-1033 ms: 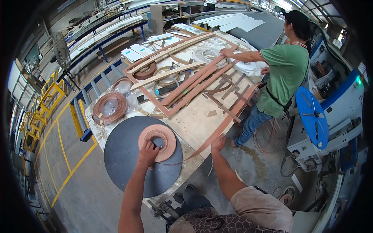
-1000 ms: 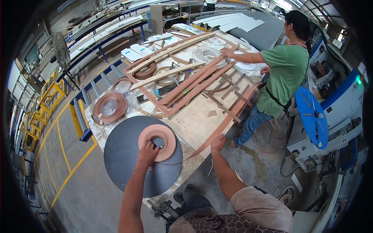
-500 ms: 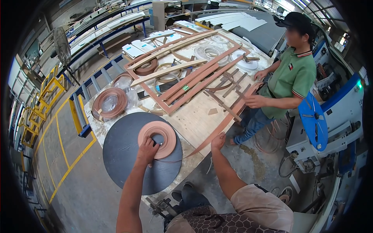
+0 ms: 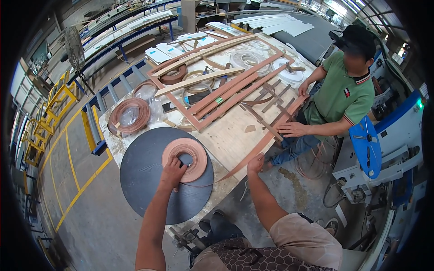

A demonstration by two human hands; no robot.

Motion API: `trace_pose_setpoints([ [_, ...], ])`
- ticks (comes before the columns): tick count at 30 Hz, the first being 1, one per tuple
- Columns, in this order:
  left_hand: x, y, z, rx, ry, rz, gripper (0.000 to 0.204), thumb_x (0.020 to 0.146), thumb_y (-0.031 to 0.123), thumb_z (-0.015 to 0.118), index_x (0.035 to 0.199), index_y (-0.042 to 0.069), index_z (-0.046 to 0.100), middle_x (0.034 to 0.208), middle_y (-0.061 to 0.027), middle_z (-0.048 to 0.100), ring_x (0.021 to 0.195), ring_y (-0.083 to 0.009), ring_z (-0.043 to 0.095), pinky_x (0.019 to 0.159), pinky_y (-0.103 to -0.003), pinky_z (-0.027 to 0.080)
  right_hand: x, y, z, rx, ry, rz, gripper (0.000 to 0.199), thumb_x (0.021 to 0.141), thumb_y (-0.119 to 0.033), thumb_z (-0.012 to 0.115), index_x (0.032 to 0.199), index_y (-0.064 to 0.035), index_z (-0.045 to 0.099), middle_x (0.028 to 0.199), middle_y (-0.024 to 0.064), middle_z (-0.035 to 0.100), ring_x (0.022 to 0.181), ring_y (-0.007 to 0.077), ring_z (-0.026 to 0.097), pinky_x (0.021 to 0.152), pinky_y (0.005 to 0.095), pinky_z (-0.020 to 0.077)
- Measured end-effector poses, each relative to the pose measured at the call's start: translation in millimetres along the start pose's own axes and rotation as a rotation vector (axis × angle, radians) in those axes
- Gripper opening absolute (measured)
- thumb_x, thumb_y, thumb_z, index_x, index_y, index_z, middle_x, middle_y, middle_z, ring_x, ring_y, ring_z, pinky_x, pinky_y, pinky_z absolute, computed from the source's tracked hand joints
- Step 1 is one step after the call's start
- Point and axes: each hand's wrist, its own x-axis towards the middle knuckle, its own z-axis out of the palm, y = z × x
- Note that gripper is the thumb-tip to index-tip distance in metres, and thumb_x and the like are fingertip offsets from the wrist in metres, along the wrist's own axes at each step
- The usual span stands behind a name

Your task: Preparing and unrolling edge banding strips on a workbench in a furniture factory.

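Note:
A coil of brown edge banding (image 4: 197, 169) lies flat on a round dark turntable disc (image 4: 140, 189). My left hand (image 4: 173, 172) is closed over the coil's near-left side, with fingers hooked into its hollow middle. From the coil, a loose strip of edge banding (image 4: 239, 168) runs right along the table's near edge. My right hand (image 4: 256, 163) pinches that strip at the edge. Farther along, a co-worker in a green shirt (image 4: 346, 86) has one hand (image 4: 291, 129) by the strip and the other (image 4: 304, 88) at its far part.
Beyond the disc, a worktable (image 4: 221, 144) carries brown wooden frames (image 4: 199, 125), short dark strips (image 4: 262, 119) and another brown coil (image 4: 129, 116). A roller conveyor (image 4: 92, 128) stands to the left. At the right are a blue panel (image 4: 365, 149) and a white machine (image 4: 398, 140).
The co-worker has leaned in and lowered the nearer hand toward the strip. My hands keep their places on the coil and strip; the whole view has shifted slightly.

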Motion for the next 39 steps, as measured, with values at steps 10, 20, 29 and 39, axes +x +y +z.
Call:
trace_pose_setpoints([
  [10,5,3,2,0.011,-0.008,0.009,0.060,0.059,0.021,0.088,0.112,0.014,0.062,0.112,-0.0135,0.065,0.125,-0.0330,0.054,0.127,-0.047,0.024,4,-2,-5,-0.017,0.044,-0.007,0.064,0.108,-0.046,0.028,0.128,0.0075,0.057,0.131,0.0344,0.057,0.123,0.0509,0.051,0.105,0.0496,0.0397],
  [20,6,0,31,0.027,0.132,0.005,0.040,0.078,0.020,0.075,0.116,0.016,0.064,0.110,-0.0121,0.064,0.123,-0.0312,0.056,0.126,-0.047,0.026,4,4,1,-0.012,0.032,-0.033,0.064,0.109,-0.047,0.030,0.130,0.0069,0.058,0.132,0.0331,0.059,0.122,0.0513,0.052,0.104,0.0501,0.0411],
  [29,-5,-4,-19,0.000,-0.109,0.036,0.115,0.038,0.036,0.099,0.139,0.015,0.050,0.125,-0.0090,0.064,0.134,-0.0293,0.050,0.131,-0.046,0.015,7,8,1,0.006,0.017,0.000,0.063,0.108,-0.047,0.031,0.128,0.0061,0.058,0.131,0.0329,0.059,0.122,0.0511,0.053,0.103,0.0508,0.0413],
  [39,-3,-4,-23,0.065,-0.180,0.059,0.123,0.040,0.046,0.098,0.146,0.012,0.045,0.130,-0.0085,0.063,0.138,-0.0277,0.048,0.132,-0.046,0.009,-4,-6,-2,0.005,0.041,-0.014,0.063,0.108,-0.047,0.030,0.127,0.0057,0.058,0.131,0.0339,0.058,0.122,0.0520,0.052,0.103,0.0513,0.0406],
])
